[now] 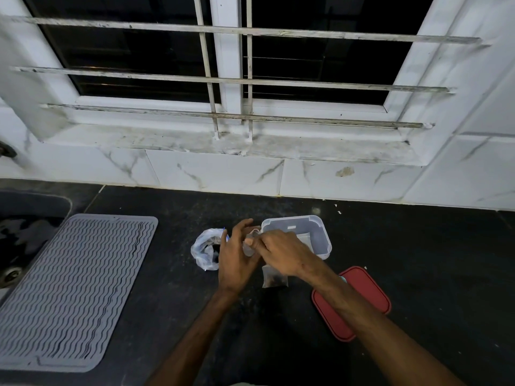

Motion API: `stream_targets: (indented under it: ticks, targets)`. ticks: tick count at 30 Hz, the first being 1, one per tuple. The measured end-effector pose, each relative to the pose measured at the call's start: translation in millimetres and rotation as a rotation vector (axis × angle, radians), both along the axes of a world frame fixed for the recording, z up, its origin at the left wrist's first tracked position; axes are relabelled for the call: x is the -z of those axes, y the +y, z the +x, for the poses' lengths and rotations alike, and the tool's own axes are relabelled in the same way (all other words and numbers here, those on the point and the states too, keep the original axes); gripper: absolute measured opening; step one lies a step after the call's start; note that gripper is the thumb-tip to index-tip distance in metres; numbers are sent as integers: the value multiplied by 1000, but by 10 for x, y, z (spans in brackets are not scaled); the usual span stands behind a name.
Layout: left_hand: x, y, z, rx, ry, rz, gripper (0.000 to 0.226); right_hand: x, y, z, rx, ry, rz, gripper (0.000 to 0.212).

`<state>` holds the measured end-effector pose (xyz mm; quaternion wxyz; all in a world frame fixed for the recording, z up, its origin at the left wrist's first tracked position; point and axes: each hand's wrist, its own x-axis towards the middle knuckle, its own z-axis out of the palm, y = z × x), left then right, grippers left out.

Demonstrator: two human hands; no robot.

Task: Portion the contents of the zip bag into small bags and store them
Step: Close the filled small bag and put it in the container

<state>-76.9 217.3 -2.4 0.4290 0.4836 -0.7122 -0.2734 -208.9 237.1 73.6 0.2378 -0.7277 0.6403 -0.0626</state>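
Observation:
A crumpled clear zip bag [204,249] with dark contents lies on the black counter, just left of my hands. Between my hands is a small clear bag [249,247]. My left hand [237,260] cups it from the left with its fingers raised. My right hand [281,253] pinches the small bag's top edge. A filled small bag [274,279] with dark contents lies flat on the counter below my right hand. Behind my right hand stands a clear plastic container [320,232], open, with a small bag partly visible inside. Its red lid [370,291] lies under my right forearm.
A grey ribbed drying mat [75,291] covers the counter at left, next to a sink [16,246] at the far left edge. A white marble-tiled wall [223,171] and a barred window run along the back of the black counter [418,260].

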Motion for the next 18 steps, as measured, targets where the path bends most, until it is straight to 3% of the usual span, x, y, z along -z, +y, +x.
stream_targets:
  ticks: [6,11,18]
  targets:
    - [-23,12,81,-57,155,45,66,-34,-16,-133,-12,-79,-17,46]
    - [-15,45,86,0,134,93,78,20,-44,-216,-137,-62,-102,20]
    - [152,266,103,159,56,269,105,242,36,-384,-185,-163,6,13]
